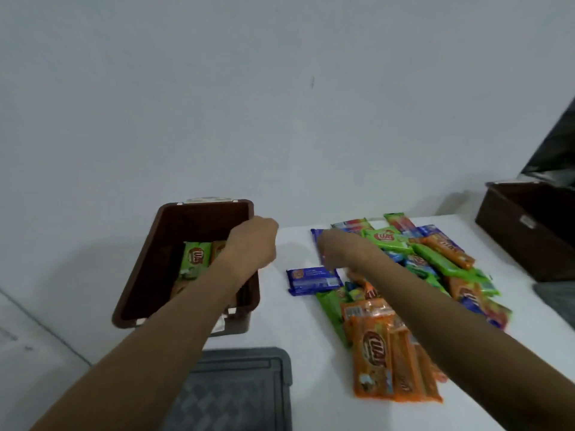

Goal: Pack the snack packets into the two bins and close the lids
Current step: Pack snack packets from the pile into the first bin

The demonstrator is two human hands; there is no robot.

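An open brown bin (140,269) stands on the left of the white table, with a green packet (194,259) and an orange one inside. My left hand (253,244) hangs over the bin's right rim, knuckles up and fingers curled out of sight. My right hand (342,251) is blurred at the left edge of the snack pile (435,259), its fingers closed around a blue packet (318,241) held on edge. Another blue packet (314,279) lies flat just below that hand. A second brown bin (522,241) stands at the far right.
A grey lid (236,390) lies at the table's near edge below the left bin. Another grey piece (557,300) shows at the right edge. Orange packets (382,353) are stacked at the front of the pile. A plain wall rises behind the table.
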